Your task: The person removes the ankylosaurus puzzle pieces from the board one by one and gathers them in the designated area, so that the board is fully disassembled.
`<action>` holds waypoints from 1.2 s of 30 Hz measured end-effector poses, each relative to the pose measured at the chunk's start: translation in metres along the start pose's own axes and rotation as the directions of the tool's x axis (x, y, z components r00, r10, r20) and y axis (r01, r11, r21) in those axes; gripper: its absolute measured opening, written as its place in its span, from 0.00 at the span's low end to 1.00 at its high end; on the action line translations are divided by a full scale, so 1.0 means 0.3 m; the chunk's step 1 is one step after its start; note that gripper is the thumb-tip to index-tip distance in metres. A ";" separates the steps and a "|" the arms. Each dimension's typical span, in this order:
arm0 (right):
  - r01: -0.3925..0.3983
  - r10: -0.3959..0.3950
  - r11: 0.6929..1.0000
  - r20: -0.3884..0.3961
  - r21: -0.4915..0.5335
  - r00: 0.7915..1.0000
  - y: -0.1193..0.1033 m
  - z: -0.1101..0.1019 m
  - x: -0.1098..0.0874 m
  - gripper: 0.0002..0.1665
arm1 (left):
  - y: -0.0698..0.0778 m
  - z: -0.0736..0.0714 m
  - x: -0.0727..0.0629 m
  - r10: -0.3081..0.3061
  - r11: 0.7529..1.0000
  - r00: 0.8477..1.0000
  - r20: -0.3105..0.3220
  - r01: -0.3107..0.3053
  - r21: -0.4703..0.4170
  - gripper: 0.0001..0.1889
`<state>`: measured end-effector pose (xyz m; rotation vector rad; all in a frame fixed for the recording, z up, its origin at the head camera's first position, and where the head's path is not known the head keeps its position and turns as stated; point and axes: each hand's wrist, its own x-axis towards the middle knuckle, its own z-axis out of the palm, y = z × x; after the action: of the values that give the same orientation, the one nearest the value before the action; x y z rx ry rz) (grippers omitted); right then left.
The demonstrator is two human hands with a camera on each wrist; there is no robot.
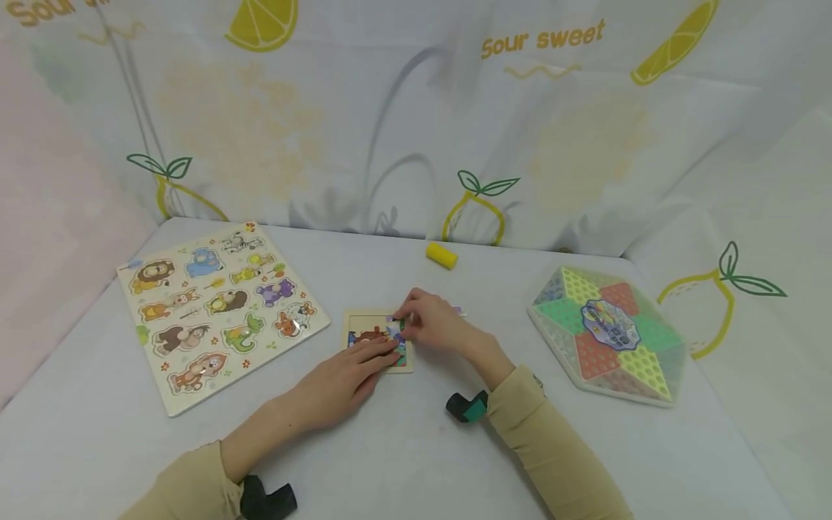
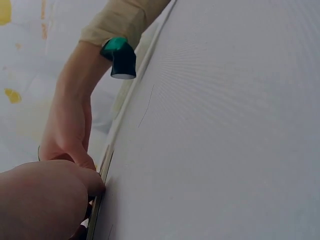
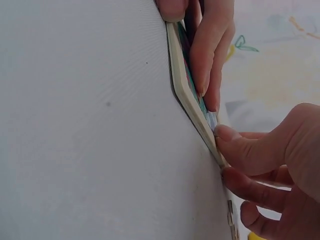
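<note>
A: Left to right, landmark is the small jigsaw tray [image 1: 354, 323] mid-surface. Go.

B: Far left of the tray: one animal peg board [image 1: 217, 310], twelve animal pieces seated in it by my count. No readable text on it.

A: Then the hands?

B: Left hand [image 1: 344, 379] lies flat on the tray's near-left part, fingers straight, pressing the pieces. Grip holds nothing, only presses. Right hand [image 1: 434, 323] sits at the tray's right edge, fingertips [image 3: 227, 133] curled and pinching one small jigsaw piece [image 1: 394, 328] against the tray. The right wrist view shows the thumb on the tray's rim.

A: Wrists?

B: Two dark wrist mounts, one with a green band [image 1: 469, 406] on the near-right of the tray, one black [image 1: 266, 498] on the near-left. Both sleeves tan.

A: Other things?

B: One yellow cylinder [image 1: 441, 255] behind the tray, to its right. One hexagonal Chinese checkers board [image 1: 607, 334] well right of the tray, and its centre label is too small to read.

A: Any writing?

B: Backdrop cloth [image 1: 585, 144] behind the tray reads "Sour sweet" once in full, upper right of it. A second print at top left is cut off. The white surface [image 1: 403, 462] carries everything.
</note>
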<state>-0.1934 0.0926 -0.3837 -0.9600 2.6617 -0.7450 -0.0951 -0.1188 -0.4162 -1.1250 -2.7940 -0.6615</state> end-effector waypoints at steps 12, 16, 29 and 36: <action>0.024 -0.023 0.997 0.015 -0.069 1.000 0.000 0.006 -0.002 0.16 | 0.000 0.001 -0.003 -0.007 1.000 1.000 0.003 0.007 -0.006 0.21; 0.013 -0.012 0.997 0.017 -0.071 1.000 -0.002 0.008 -0.001 0.16 | 0.000 0.000 -0.001 -0.009 1.000 1.000 0.006 0.009 -0.012 0.21; 0.065 -0.065 0.997 0.009 -0.046 0.998 0.014 0.004 -0.002 0.16 | 0.001 -0.001 0.002 -0.018 0.999 1.000 0.011 0.019 -0.029 0.21; 0.052 -0.052 0.999 0.008 -0.014 0.999 0.011 0.004 0.001 0.17 | -0.006 -0.001 0.001 -0.030 0.998 0.999 0.011 0.031 -0.055 0.21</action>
<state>-0.1947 0.0940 -0.3865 -1.0371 2.6483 -0.7319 -0.0966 -0.1198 -0.4166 -1.0997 -2.8231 -0.7423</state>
